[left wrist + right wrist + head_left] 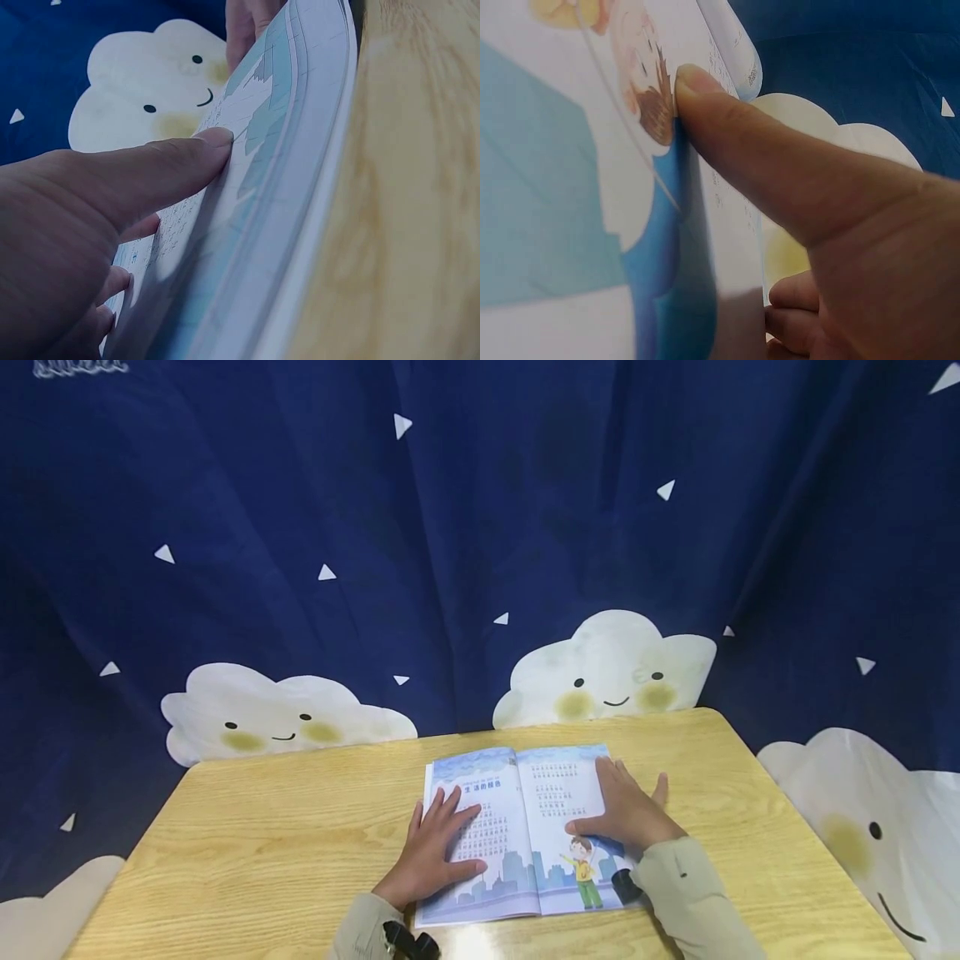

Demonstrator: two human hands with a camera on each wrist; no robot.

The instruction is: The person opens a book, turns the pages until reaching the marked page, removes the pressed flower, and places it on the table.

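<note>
An open picture book (525, 877) lies on the wooden table, with lines of printed text, a blue city skyline and a drawn child in green trousers on its right page. My left hand (433, 852) rests on the left page, fingers spread and thumb pointing toward the fold. Over the right page's outer edge lies my right hand (630, 806), its thumb on the paper just above the drawn child. In the left wrist view the left thumb (172, 172) touches the page. The right wrist view shows the right thumb (735, 135) beside the drawn head; its other fingers are partly hidden.
The light wooden table (285, 835) extends to both sides of the book. Behind it hangs a dark blue curtain (300, 485) with white triangles and smiling clouds. Each wrist carries a small black device, such as the one on the left cuff (408, 941).
</note>
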